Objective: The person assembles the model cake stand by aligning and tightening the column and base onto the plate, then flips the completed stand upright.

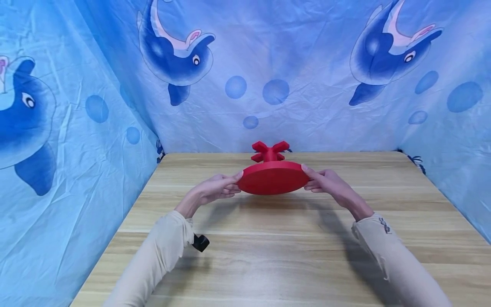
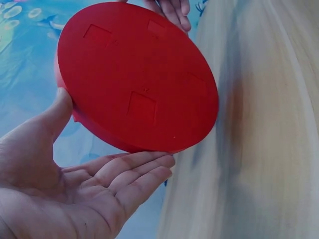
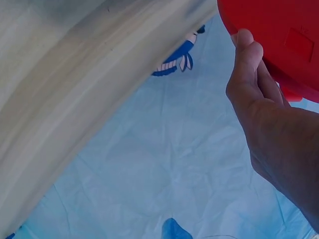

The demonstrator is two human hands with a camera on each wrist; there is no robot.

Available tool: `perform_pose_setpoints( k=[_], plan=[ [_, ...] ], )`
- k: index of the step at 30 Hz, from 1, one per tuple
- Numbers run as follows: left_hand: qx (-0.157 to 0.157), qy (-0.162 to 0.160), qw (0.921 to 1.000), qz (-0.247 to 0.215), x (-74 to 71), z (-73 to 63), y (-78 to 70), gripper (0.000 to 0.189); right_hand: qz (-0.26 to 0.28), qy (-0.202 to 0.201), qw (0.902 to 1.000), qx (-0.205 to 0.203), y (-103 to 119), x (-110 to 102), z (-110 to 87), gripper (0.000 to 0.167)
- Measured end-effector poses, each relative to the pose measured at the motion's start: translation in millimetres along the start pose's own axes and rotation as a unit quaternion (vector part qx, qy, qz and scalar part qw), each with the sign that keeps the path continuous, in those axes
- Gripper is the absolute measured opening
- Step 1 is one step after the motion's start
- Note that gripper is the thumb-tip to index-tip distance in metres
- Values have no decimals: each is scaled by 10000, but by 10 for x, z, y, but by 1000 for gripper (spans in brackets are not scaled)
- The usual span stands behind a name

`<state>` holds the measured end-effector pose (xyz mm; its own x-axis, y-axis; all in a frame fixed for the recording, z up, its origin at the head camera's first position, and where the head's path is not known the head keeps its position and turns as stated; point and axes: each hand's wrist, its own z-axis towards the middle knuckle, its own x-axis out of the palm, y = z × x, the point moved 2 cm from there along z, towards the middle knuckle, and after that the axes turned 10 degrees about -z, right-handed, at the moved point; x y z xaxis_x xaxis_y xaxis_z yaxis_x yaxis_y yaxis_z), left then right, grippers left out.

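Observation:
A red stand with a round, flat base [image 1: 273, 179] is held tilted above the table's far half, its underside turned toward me. Behind the base, a short stem ends in a red cross of several arms [image 1: 270, 150]. My left hand [image 1: 216, 187] pinches the base's left rim between thumb and fingers. On the opposite rim, my right hand [image 1: 330, 185] grips in the same way. Shallow square recesses mark the underside [image 2: 139, 74] in the left wrist view. The right wrist view catches only part of the base [image 3: 284, 45] beside my right hand [image 3: 259, 94].
Below the stand lies a wood-grain tabletop [image 1: 268, 256]. Blue sheeting with dolphins and bubbles [image 1: 307, 123] rises along its back and sides. A small black device [image 1: 201, 242] sticks out by the left sleeve.

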<state>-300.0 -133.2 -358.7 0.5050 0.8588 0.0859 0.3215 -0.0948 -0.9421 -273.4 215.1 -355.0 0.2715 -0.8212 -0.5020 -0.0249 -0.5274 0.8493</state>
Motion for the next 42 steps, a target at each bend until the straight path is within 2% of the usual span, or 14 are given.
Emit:
perform_pose_setpoints(
  k=[7, 11, 19, 29, 36, 42],
  plan=[
    [-229, 56, 9996, 157, 11, -18, -145, 64, 43, 404, 9990, -198, 126, -95, -59, 80],
    [-449, 237, 9979, 413, 47, -14, -232, 70, -6, 569, 9982, -200, 168, -167, -66, 79],
    [-817, 311, 9931, 776, 30, -2, -351, 77, -331, 994, 9945, -78, 303, -263, -46, 78],
    [-1070, 436, 9915, 599, -4, -13, -366, 84, -619, 1344, 9887, 218, 445, -247, 12, 85],
    [-1329, 442, 9875, 717, -13, 0, -358, 90, -723, 1511, 9839, 622, 457, -236, 89, 85],
    [-1419, 506, 9850, 847, -15, 37, -374, 91, -773, 1628, 9812, 686, 441, -218, 139, 87]
  ],
)
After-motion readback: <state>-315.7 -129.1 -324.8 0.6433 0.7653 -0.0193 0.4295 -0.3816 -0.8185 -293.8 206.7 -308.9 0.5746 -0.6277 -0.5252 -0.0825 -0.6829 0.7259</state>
